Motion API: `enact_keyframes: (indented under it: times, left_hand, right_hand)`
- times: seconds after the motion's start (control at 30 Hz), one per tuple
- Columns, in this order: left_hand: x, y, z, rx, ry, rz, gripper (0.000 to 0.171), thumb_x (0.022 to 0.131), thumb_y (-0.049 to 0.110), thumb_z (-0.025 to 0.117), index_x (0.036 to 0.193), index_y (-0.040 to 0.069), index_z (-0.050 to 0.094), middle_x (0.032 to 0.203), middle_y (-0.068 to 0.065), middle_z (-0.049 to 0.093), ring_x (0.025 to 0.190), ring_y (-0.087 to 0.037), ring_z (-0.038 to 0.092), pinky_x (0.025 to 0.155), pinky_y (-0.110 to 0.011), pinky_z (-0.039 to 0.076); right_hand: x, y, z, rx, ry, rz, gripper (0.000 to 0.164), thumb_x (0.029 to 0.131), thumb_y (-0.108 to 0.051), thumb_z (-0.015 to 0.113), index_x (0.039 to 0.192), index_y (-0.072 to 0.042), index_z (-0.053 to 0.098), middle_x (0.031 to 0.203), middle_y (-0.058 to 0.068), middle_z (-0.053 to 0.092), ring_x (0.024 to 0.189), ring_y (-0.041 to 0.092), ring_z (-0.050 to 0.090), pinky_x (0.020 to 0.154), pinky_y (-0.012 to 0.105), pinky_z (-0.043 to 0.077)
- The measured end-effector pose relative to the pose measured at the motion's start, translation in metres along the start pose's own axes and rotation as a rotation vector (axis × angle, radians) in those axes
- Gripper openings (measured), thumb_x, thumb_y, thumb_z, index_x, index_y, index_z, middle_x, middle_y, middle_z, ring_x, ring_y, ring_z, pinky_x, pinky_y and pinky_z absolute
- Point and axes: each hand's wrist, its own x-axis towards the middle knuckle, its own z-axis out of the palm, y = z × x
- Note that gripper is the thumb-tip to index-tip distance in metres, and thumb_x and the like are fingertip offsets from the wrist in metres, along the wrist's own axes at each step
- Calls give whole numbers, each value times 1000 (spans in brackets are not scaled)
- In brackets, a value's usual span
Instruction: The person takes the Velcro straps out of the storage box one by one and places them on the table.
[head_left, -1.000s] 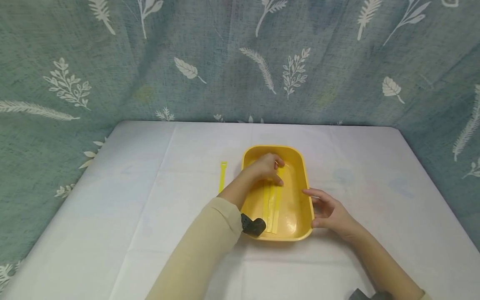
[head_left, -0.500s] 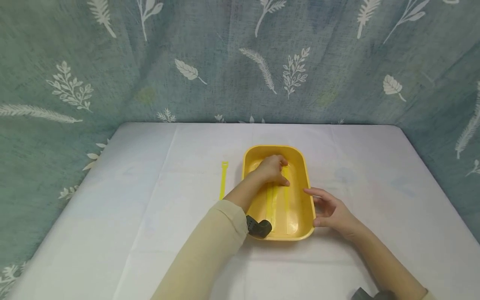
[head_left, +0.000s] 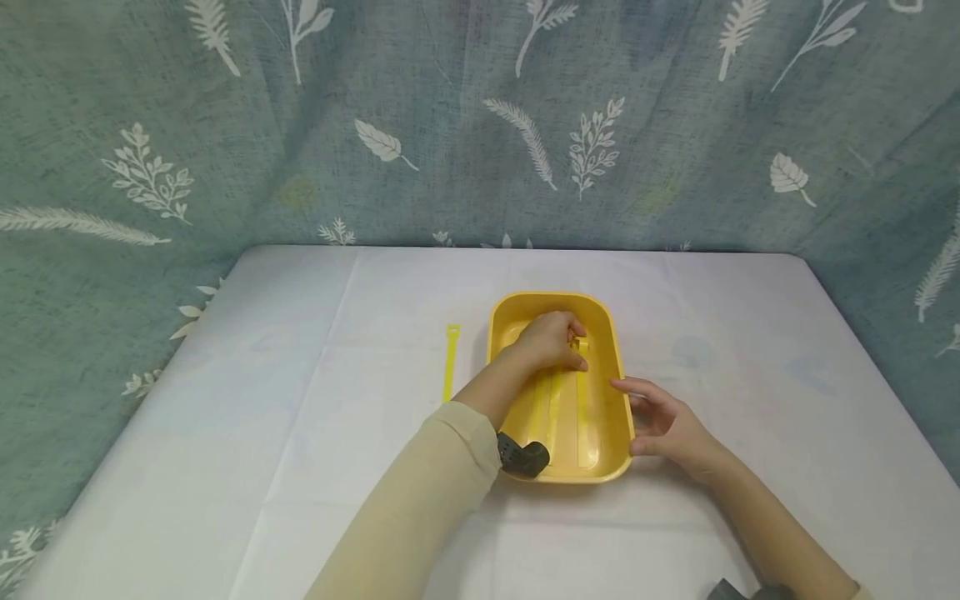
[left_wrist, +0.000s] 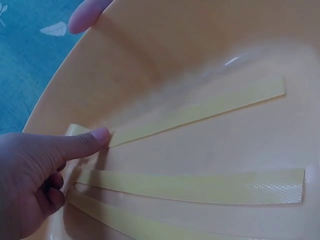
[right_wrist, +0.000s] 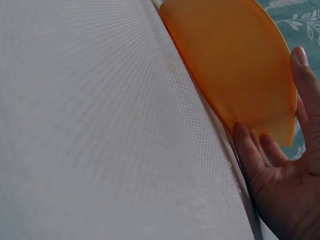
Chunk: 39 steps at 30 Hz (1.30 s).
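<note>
A yellow tray (head_left: pixel 604 408) stands on the white table, with several flat yellow plastic strips lying lengthwise in it. Inside, my left hand (head_left: pixel 546 340) pinches the rightmost strip (head_left: pixel 582 412) near its far end. The thumb (left_wrist: pixel 85 145) lies over that strip in the left wrist view, while the index fingertip is hidden. Two more strips, a middle one (left_wrist: pixel 240 187) and another (left_wrist: pixel 135 225), run beside it. My right hand (head_left: pixel 667 425) touches the tray's outer right wall, its thumb and fingers spread along the side.
Left of the tray lies another yellow strip (head_left: pixel 451 358) with a slotted end, partly covered by my left forearm. The table (head_left: pixel 360 333) is covered with white cloth. Behind it hangs a green-blue curtain (head_left: pixel 450 167) with leaf prints.
My left hand has moved slightly right in the tray, and the strip under it has shifted right, apart from the others. My right hand stays at the tray's side.
</note>
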Motion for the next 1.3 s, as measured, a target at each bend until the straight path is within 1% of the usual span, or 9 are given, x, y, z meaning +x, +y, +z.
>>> enact_keyframes:
  times: [0.17, 0.33, 0.5, 0.6, 0.77, 0.93, 1.1, 1.2, 1.3]
  left_hand:
    - [2, 0, -1, -94, 40, 63, 38, 72, 22, 84, 103, 11, 64, 90, 1, 56, 83, -12, 51, 73, -19, 43]
    - [3, 1, -1, -167, 32, 98, 36, 75, 20, 81, 105, 9, 64, 95, -1, 60, 88, -12, 53, 77, -17, 45]
    - [1, 3, -3, -256, -1, 94, 33, 79, 14, 77, 108, 5, 63, 87, -3, 57, 74, -12, 52, 65, -17, 46]
    - [0, 4, -4, -368, -18, 82, 34, 81, 8, 74, 112, 1, 61, 81, -5, 55, 67, -13, 51, 60, -17, 46]
    - [1, 6, -5, -550, -59, 65, 41, 84, 2, 69, 123, -2, 56, 78, -5, 53, 66, -12, 56, 64, -21, 54]
    - [0, 8, -8, -645, -107, 43, 46, 87, 5, 66, 130, -2, 53, 77, -4, 54, 66, -11, 57, 68, -24, 55]
    - [-4, 11, -15, -729, -161, 35, 43, 90, 6, 63, 132, 2, 53, 94, -9, 70, 69, -12, 58, 66, -21, 52]
    - [-6, 11, -18, -742, -172, 42, 39, 92, 5, 59, 131, 5, 55, 107, -13, 69, 80, -11, 62, 70, -22, 53]
    - [-6, 11, -18, -761, -168, 48, 36, 94, 5, 57, 130, 6, 55, 108, -14, 68, 90, -14, 66, 73, -26, 55]
  right_hand:
    - [0, -1, 2, -7, 12, 12, 62, 85, -10, 70, 141, -13, 43, 142, -5, 41, 117, 12, 54, 85, 34, 53]
    - [1, -2, 4, -32, 33, 26, 60, 86, -11, 70, 140, -13, 45, 141, -7, 42, 115, 10, 54, 84, 33, 54]
    - [0, -2, 4, -34, 29, 24, 60, 86, -11, 70, 140, -14, 45, 141, -7, 41, 115, 10, 55, 83, 33, 54]
    - [0, -2, 4, -26, 23, 17, 60, 86, -11, 69, 140, -14, 45, 141, -7, 41, 115, 10, 54, 84, 32, 54]
    - [0, -2, 4, -23, 23, 18, 58, 86, -11, 69, 140, -17, 46, 141, -9, 41, 116, 10, 54, 84, 32, 53]
    - [0, -2, 4, -27, 31, 22, 59, 86, -11, 69, 139, -16, 46, 141, -9, 41, 115, 9, 54, 84, 32, 54]
    - [0, -1, 3, -38, 44, 25, 60, 85, -10, 70, 140, -12, 45, 141, -7, 41, 115, 10, 54, 83, 32, 54]
    - [0, -1, 3, -44, 46, 27, 60, 85, -9, 70, 140, -12, 45, 142, -7, 41, 115, 10, 54, 83, 32, 54]
    - [0, -1, 3, -49, 47, 25, 59, 86, -9, 69, 140, -12, 45, 142, -5, 41, 115, 10, 55, 83, 32, 54]
